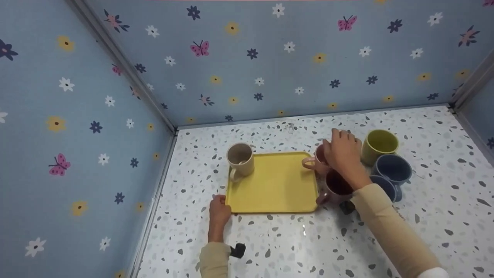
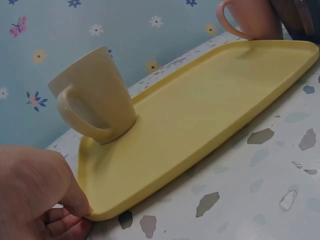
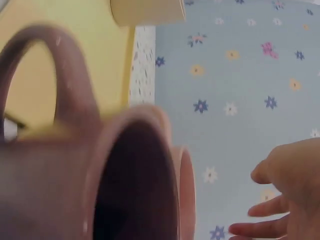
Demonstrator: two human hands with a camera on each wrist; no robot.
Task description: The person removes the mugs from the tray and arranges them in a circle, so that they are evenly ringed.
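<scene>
My left hand (image 1: pixel 220 211) pinches the near left corner of a yellow tray (image 1: pixel 278 189), thumb at the rim and fingers curled below it in the left wrist view. A beige mug (image 2: pixel 102 95) stands upright at the tray's left side, its handle toward me. Over at the right edge, my right hand (image 1: pixel 342 151) is above a pink mug (image 1: pixel 321 166) and partly hides it. In the right wrist view its fingers (image 3: pixel 267 206) are spread, apart from the pink mug's rim. Close in front of that mug stands a dark maroon mug (image 1: pixel 336 188).
Right of the right hand stand a yellow-green mug (image 1: pixel 369 153) and two blue mugs, the nearer one (image 1: pixel 387 188) partly behind the forearm. All this is on a speckled white table (image 1: pixel 278 247), with flowered blue walls (image 1: pixel 270 65) at the back and left.
</scene>
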